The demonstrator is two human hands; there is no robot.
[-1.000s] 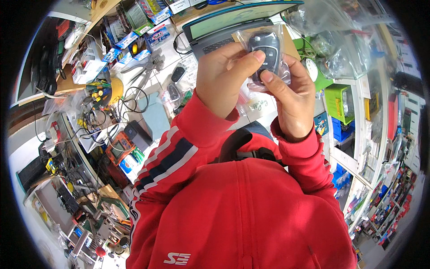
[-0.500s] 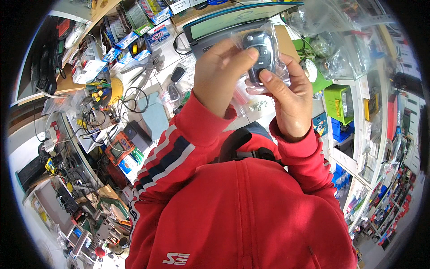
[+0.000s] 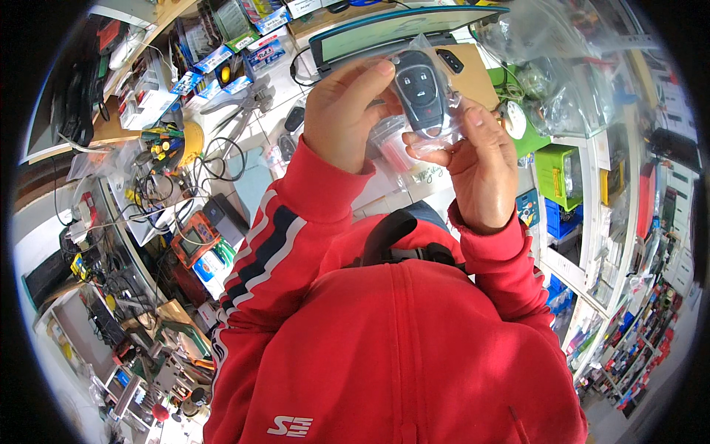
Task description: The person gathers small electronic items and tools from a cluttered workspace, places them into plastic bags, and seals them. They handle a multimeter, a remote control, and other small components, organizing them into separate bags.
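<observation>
A dark car key fob (image 3: pixel 420 95) in a clear plastic bag is held up in front of me, its button side showing. My left hand (image 3: pixel 342 117) pinches the bagged fob along its upper left edge, thumb on top. At its lower right, my right hand (image 3: pixel 484 164) grips the bag between thumb and fingers. Beneath lies a clear bag (image 3: pixel 396 148) with something reddish in it. Beyond the fob, a small black fob-like piece (image 3: pixel 450 61) rests on brown cardboard (image 3: pixel 477 83). Two more dark fobs, one of them (image 3: pixel 293 118) partly hidden, lie beside my left wrist.
An opened laptop (image 3: pixel 347 46) stands behind my hands. Pliers (image 3: pixel 240 111), a yellow tool holder (image 3: pixel 192 144) and tangled cables are on the left, with an orange device (image 3: pixel 196 238). On the right are plastic bags (image 3: pixel 569 89) and a green bin (image 3: pixel 556 176).
The fob has turned more upright and moved slightly left. My left thumb has slid off its buttons to the edge, and my right thumb has shifted from its face to the bag's side.
</observation>
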